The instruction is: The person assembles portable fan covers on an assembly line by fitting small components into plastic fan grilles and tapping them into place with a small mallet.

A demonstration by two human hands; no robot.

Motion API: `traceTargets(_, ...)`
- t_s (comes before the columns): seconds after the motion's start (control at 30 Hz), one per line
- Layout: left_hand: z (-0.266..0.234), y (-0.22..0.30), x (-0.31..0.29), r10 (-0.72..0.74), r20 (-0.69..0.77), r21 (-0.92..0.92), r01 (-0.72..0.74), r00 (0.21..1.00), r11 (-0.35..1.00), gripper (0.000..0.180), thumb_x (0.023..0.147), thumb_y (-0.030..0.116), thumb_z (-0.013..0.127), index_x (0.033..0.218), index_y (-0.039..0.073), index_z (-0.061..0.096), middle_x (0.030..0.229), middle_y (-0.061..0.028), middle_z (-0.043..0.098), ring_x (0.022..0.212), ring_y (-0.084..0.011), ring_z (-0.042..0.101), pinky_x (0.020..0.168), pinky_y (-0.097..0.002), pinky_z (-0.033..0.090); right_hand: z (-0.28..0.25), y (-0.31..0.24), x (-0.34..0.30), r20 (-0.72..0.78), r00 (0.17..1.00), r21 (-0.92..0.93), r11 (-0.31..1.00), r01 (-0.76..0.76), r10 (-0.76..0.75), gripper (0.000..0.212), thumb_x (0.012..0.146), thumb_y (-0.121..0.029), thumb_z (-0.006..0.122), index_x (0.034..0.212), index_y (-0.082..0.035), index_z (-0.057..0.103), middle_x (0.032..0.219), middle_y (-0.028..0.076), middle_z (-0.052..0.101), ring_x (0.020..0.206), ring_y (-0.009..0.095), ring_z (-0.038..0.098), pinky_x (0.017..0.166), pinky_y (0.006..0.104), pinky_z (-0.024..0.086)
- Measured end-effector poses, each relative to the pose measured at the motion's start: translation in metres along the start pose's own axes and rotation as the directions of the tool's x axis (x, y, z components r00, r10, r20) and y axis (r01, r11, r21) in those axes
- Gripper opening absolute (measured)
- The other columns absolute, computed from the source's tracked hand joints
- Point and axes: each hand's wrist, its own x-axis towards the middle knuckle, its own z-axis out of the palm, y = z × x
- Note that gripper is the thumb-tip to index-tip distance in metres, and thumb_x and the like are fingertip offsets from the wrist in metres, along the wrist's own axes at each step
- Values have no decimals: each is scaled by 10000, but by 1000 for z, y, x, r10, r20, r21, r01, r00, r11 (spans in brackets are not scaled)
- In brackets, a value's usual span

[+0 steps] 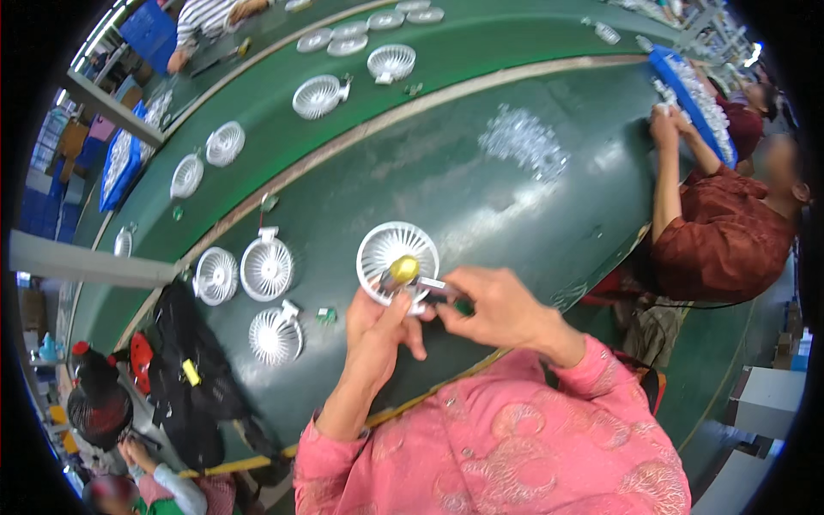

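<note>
Over the green table, a white ribbed fan housing (374, 245) is held in my left hand (371, 330), gripped at its near rim. A yellow-topped round piece (404, 267) with a dark side sits over the housing's middle; its kind is unclear. My right hand (502, 309) is closed at the housing's near right edge. Its fingers pinch a small dark piece with a white strip (432, 283), partly hidden by them. Left of my hands lie three similar fan housings (267, 268) and a small green circuit board (326, 315).
A heap of small clear parts (525, 142) lies farther back. Beyond a pale divider (343, 129), more white fan housings (320, 96) rest on a green belt. At right, a co-worker in dark red (721, 236) reaches toward a blue tray (687, 94). Black cloth (184, 378) lies left.
</note>
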Motion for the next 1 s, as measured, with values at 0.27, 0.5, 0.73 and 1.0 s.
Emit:
traceTargets(0.27, -8, -13, 1, -91, -48, -164, 82, 995, 983, 263, 961, 127, 577, 1172, -17, 514, 856, -163, 667, 582, -167, 604, 424, -286, 506, 2, 4, -6, -71, 997, 40, 998, 39, -37, 217, 843, -63, 702, 1045, -3, 651, 929, 142, 662, 726, 294, 668, 614, 357, 531)
traceTargets(0.5, -14, -21, -7, -244, -107, -233, 214, 964, 949, 283, 927, 330, 663, 911, 52, 609, 715, -45, 616, 542, -148, 562, 445, -294, 451, 22, -11, -3, 183, 976, -205, 966, 159, -122, 234, 846, -96, 583, 1078, -67, 589, 1015, 125, 583, 620, 374, 633, 536, 475, 528)
traceTargets(0.73, -8, -32, 1, -196, -90, -167, 179, 976, 969, 389, 926, 442, 643, 976, 59, 598, 745, -61, 623, 571, -160, 605, 458, -296, 464, 25, -1, -2, 121, 948, -328, 889, 320, -296, 325, 763, -77, 648, 1087, -66, 621, 942, 58, 587, 723, 249, 638, 515, 389, 480)
traceTargets(1.0, -20, -9, -32, -65, 23, -52, 66, 998, 996, 411, 1012, 248, 523, 1291, -29, 404, 1009, -163, 675, 635, -170, 644, 512, -292, 551, 23, 4, 8, -180, 983, 78, 996, 36, -21, 43, 850, -6, 662, 868, 7, 626, 732, 51, 569, 622, 190, 565, 541, 303, 407)
